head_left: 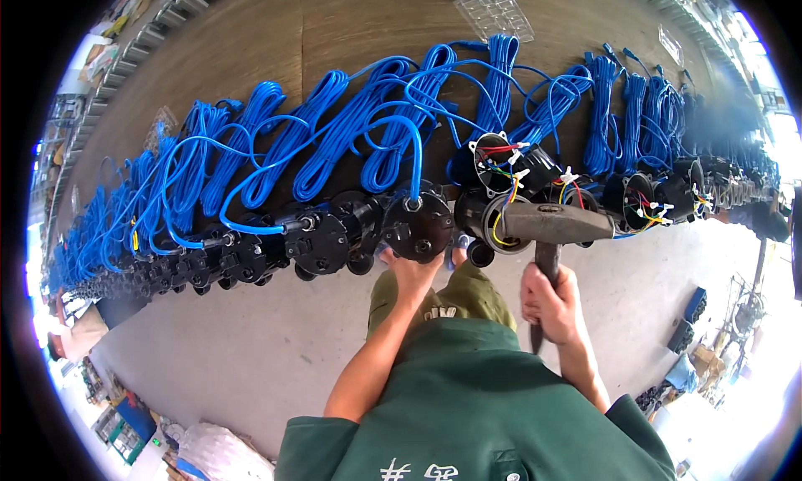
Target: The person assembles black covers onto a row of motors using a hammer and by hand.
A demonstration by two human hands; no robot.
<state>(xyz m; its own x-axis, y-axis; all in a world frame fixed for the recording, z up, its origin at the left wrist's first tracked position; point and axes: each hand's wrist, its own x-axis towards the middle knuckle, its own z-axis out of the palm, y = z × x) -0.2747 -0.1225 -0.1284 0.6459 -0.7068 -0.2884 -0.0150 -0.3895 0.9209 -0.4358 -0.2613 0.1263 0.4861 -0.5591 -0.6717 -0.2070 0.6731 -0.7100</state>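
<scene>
My right hand [553, 301] is closed round the dark handle of a hammer [560, 222], whose grey metal head is raised above the row of black parts. My left hand [411, 274] grips the near lower side of a round black housing [419, 229], with its fingers partly hidden beneath it. A thick blue cable [415, 159] enters this housing's capped face through a fitting. Just right of it, partly behind the hammer head, stand open black housings [499, 159] with coloured wires and white connectors showing.
More capped black housings [320, 243] line the table's near edge to the left. Bundled blue cables [322, 159] lie behind them across the brown tabletop [251, 34]. A clear plastic tray [494, 15] rests at the far side. Pale floor [276, 347] shows below.
</scene>
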